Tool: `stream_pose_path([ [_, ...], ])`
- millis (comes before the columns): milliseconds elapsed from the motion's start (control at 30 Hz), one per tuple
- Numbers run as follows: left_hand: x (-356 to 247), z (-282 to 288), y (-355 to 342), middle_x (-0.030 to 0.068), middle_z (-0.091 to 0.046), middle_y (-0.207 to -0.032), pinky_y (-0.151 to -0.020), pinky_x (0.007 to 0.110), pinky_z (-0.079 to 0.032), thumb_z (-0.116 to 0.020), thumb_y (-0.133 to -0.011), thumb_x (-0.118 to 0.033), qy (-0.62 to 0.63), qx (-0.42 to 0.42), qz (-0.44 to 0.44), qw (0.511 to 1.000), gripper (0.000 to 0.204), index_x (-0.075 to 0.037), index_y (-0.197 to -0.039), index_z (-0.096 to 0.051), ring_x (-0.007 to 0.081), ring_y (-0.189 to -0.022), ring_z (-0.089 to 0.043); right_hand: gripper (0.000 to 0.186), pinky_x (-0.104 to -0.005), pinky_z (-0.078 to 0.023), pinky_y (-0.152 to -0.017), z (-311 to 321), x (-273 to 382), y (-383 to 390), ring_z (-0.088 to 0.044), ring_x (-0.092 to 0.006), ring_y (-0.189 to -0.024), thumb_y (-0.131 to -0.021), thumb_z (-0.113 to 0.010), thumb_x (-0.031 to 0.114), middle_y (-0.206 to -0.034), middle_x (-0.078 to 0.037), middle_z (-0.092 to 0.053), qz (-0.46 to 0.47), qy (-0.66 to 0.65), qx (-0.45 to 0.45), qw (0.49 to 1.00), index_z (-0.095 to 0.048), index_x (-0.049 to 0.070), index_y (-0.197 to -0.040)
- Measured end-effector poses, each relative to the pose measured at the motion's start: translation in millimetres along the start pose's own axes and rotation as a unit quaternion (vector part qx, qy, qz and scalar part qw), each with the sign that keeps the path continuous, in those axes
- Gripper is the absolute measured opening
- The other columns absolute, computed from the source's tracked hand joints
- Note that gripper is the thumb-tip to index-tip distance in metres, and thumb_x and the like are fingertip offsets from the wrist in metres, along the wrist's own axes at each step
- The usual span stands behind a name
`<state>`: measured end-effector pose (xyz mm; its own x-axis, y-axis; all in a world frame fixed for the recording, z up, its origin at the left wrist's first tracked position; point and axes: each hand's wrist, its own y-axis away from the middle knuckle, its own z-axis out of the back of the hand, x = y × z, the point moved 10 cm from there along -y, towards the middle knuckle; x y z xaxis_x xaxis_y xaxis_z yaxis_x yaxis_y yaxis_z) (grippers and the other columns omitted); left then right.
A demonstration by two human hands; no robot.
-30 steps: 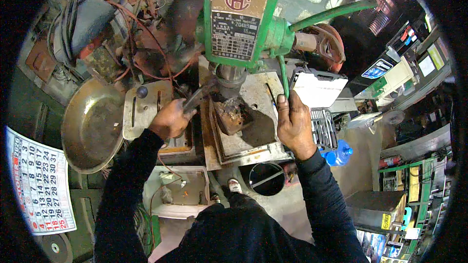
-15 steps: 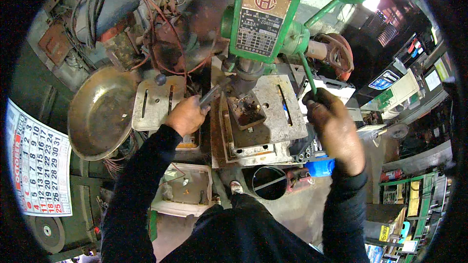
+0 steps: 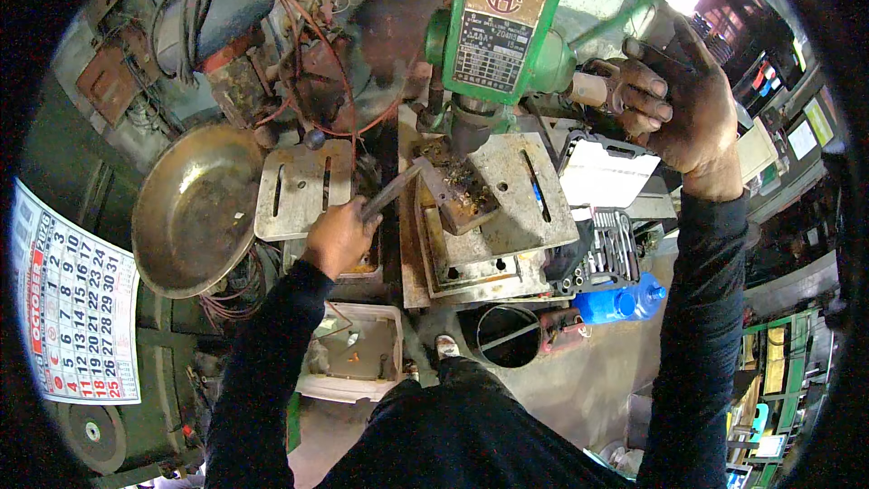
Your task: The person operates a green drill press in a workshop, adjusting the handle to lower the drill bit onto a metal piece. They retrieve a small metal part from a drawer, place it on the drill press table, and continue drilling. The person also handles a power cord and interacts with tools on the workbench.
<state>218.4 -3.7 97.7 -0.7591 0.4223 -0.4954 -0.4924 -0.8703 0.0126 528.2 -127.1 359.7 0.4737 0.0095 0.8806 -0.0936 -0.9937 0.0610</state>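
My left hand is closed around a flat metal bar. The bar's far end reaches the corner of a dark, rusty metal block scattered with shavings. Under the block lies the slotted metal table of a green drill press. Its chuck is right over the block's far part; the drill tip cannot be made out. To the right of the press, my right hand is raised beside the feed hub, fingers apart, with nothing visible in it.
A worn metal basin and another slotted plate are on the left. A socket and wrench set and a blue bottle stand right of the drill table. Below are a pale plastic bin and a dark round bucket.
My right hand has let go of the green feed lever and moved up and right, its fingers opening. The left hand still holds the bar. The whole view has shifted slightly.
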Motion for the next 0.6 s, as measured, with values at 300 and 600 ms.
stream_pose_path([
  [300, 12, 8, 55, 0.0272, -0.071, -0.087, -0.066, 0.053, -0.057, -0.071, -0.093, -0.027, -0.011, -0.086, -0.043, 0.995, 0.041, -0.004, -0.126, -0.063, 0.0446, -0.078, -0.071, 0.044, -0.0296, -0.041, -0.059, 56, -117, 61, -0.052, -0.0141, -0.069, -0.100, -0.060, 0.048, -0.088, -0.004, -0.062, 0.001, 0.182, -0.091, 0.979, -0.068, 0.006, -0.111],
  [600, -37, -86, 132, 0.0330, -0.060, -0.121, -0.091, 0.046, -0.051, -0.064, -0.093, -0.014, 0.280, 0.171, 0.012, 0.944, 0.055, 0.009, -0.139, -0.045, 0.0420, -0.107, -0.063, 0.042, -0.0284, -0.049, -0.076, 34, -322, 135, -0.058, -0.0120, -0.085, -0.103, -0.062, 0.041, -0.094, -0.004, -0.065, -0.199, 0.381, 0.009, 0.903, -0.067, 0.001, -0.113],
])
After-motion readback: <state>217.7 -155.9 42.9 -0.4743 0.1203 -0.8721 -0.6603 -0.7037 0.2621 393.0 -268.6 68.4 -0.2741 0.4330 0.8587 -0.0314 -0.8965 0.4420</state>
